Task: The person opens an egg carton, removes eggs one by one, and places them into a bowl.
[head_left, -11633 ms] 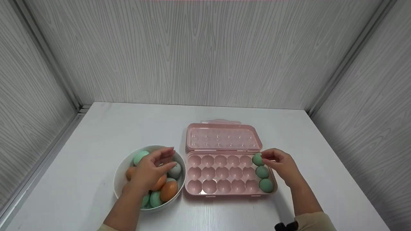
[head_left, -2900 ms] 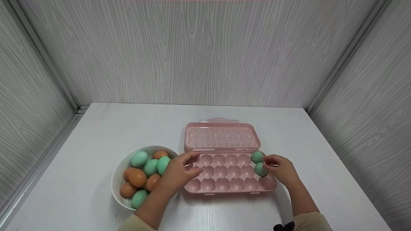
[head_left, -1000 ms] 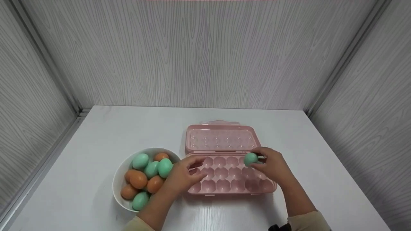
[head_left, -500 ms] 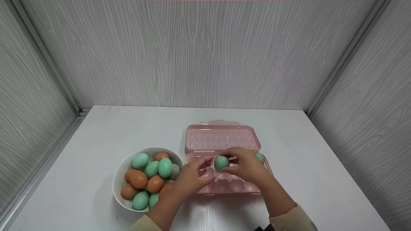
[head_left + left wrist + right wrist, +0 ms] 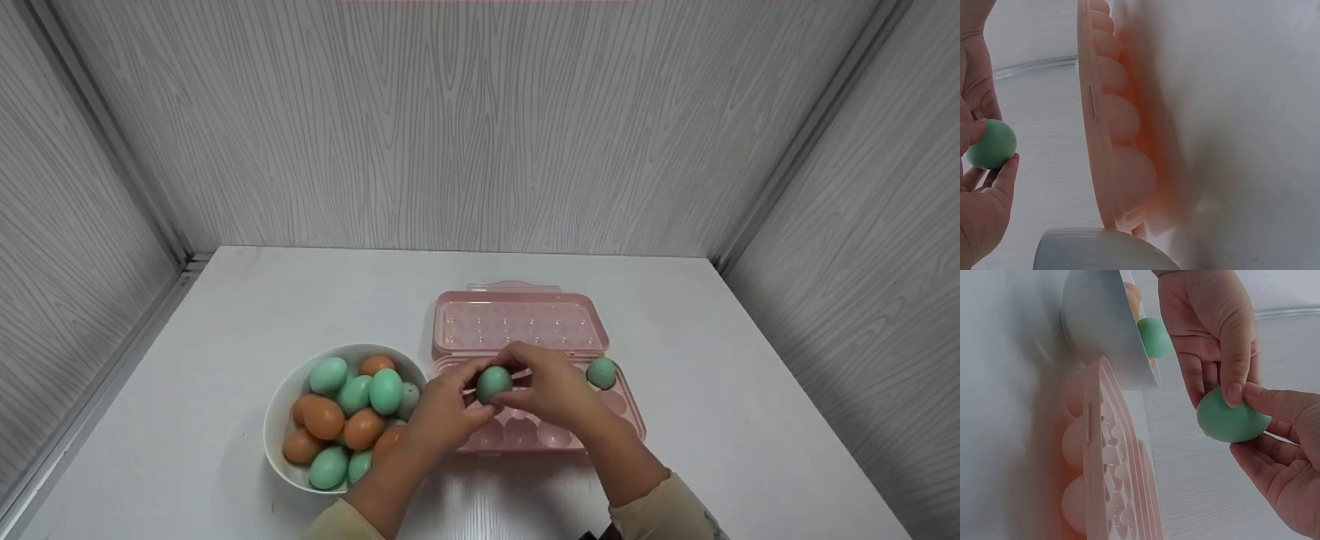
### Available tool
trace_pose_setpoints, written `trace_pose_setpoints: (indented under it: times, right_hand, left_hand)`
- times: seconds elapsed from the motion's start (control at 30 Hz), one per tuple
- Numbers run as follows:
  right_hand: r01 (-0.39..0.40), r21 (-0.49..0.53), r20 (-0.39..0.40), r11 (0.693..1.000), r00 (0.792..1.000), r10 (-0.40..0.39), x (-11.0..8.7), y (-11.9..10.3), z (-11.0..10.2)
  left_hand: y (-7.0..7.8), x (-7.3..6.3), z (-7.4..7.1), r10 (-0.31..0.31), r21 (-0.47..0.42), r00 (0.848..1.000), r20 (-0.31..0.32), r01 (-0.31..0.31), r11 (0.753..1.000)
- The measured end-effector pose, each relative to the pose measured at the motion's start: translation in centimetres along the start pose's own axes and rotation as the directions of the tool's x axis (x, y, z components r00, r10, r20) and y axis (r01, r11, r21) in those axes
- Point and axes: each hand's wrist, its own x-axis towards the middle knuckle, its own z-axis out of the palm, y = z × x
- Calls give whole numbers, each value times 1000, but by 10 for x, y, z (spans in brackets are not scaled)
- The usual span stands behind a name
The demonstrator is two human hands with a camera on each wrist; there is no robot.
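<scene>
A green egg [image 5: 494, 385] is held above the pink egg carton [image 5: 636, 416], between both hands. My left hand [image 5: 442, 412] grips it from the left; in the right wrist view its thumb lies on the green egg [image 5: 1230, 417]. From the other side my right hand [image 5: 556, 386] pinches the same egg with thumb and fingers, as the right wrist view also shows. Another green egg [image 5: 601, 373] sits in the carton's back right cup. Hands and forearms cover part of the carton's cups.
Left of the carton stands a white bowl [image 5: 274, 450] with several green, brown and pale eggs, partly behind the left forearm. The carton's lid [image 5: 517, 322] lies folded back. Grey wood-grain panels [image 5: 465, 127] enclose the white table [image 5: 315, 285] at the back and sides.
Three green eggs filled the right column earlier; one is there now. My right hand lifted an egg and carried it left. My left hand, earlier holding nothing, now grips it too.
</scene>
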Motion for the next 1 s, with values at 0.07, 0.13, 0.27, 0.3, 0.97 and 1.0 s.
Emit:
trace_pose_setpoints:
  times: [0.07, 0.13, 0.27, 0.3, 0.97, 1.0]
  right_hand:
    - [-4, 6, 0, 1000, 1000, 4, 1, -1, 1]
    - [2, 26, 7, 1000, 1000, -2, 2, -2, 1]
    - [29, 51, 1, 998, 1000, -30, 3, -3, 0]
    - [42, 56, -6, 998, 999, -41, 3, -3, -1]
    - [-13, 92, -26, 996, 1000, 16, -1, 10, -6]
    - [-17, 92, -21, 996, 1000, 19, -2, 11, -6]
  left_hand:
    - [1, 0, -2, 0, 18, 1000, -8, 1, 1000]
    - [1, -1, -5, 5, 38, 1000, -9, -5, 999]
    - [0, -2, -14, 35, 36, 999, -16, -34, 999]
    - [0, -2, -17, 34, 30, 999, -20, -34, 999]
    - [-13, -23, -73, -85, 24, 988, -127, 88, 996]
    - [-13, -25, -75, -108, 18, 985, -133, 112, 994]
